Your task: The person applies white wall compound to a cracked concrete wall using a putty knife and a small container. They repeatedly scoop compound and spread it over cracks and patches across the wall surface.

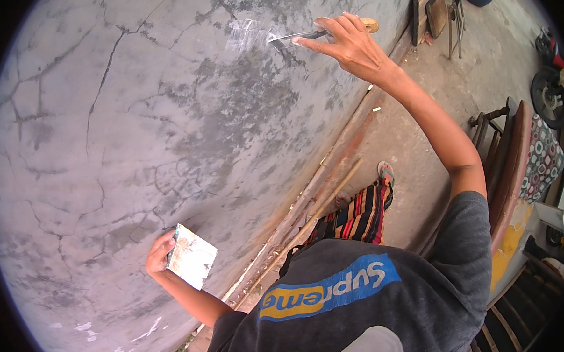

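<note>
My right hand (349, 46) is closed on a putty knife (305, 36) with a wooden handle; its blade touches the cracked grey wall (53, 164) beside a fresh white smear (245, 35). Low on the left, my left hand (160, 252) grips a flat square plate (191, 257) coated in white, stained material, held close to the wall. Dark patches and thin cracks spread over the wall's surface.
Long poles (318, 210) lie along the wall's base. The concrete floor (446, 82) holds a wooden bench (511, 175) with a patterned cushion (544, 158), leaning boards (431, 15) and a motorbike (549, 94). My sandalled foot (386, 172) stands near the poles.
</note>
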